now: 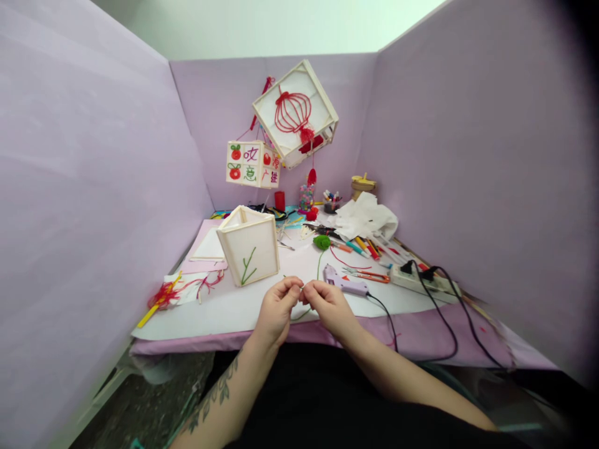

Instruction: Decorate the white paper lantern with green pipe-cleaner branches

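My left hand [281, 305] and my right hand [326, 304] meet fingertip to fingertip over the table's front edge, both pinched on green yarn [302, 315]. The strand hangs below my fingers and seems to run back to a green yarn ball [321, 242]. Behind my left hand stands a white paper lantern [253, 246] with a wooden frame and green yarn lines shaped like a branch. A lilac glue gun [346, 282] lies just beyond my right hand.
Two decorated lanterns hang at the back, one with a red lantern picture [294, 112]. A power strip [421, 280] with black cables lies at right, near orange scissors [372, 275]. Red yarn and a yellow stick [159, 302] lie at left; crumpled white paper [365, 215] is behind.
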Demonstrator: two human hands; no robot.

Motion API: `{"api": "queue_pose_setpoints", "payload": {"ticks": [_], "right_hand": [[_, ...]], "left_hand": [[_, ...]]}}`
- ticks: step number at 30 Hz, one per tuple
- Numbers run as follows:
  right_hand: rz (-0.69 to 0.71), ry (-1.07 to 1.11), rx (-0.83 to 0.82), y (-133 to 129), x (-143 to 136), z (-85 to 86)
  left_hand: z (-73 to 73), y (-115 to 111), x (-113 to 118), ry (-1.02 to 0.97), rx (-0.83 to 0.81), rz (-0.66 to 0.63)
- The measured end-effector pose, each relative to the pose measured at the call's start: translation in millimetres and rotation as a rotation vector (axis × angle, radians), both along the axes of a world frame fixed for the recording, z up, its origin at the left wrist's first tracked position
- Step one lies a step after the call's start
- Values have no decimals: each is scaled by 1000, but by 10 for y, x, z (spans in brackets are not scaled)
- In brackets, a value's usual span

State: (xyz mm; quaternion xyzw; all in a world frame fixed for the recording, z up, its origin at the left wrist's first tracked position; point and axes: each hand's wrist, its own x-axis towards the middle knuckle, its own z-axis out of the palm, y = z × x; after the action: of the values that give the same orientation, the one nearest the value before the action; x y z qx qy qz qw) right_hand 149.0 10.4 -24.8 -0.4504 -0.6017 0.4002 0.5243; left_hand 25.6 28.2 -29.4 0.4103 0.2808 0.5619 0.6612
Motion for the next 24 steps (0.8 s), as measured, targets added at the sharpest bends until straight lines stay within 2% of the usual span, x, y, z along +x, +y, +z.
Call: {"api": "queue_pose_setpoints", "payload": {"ticks": [7, 14, 17, 20, 24], "right_hand": [[29, 13, -15, -2, 34, -22], [69, 9, -15, 39, 61, -37], [27, -2, -1, 51, 101, -73], [-82, -31, 96, 13, 122, -95], [-198, -158, 421, -76, 90, -106]], "left_hand": [[-17, -8, 25, 10, 21, -26], [-84, 11, -35, 125, 89, 109], [-100, 28, -52, 167, 68, 176], [-98, 32, -45, 168, 62, 195], [-97, 22, -21, 156, 92, 216]]}}
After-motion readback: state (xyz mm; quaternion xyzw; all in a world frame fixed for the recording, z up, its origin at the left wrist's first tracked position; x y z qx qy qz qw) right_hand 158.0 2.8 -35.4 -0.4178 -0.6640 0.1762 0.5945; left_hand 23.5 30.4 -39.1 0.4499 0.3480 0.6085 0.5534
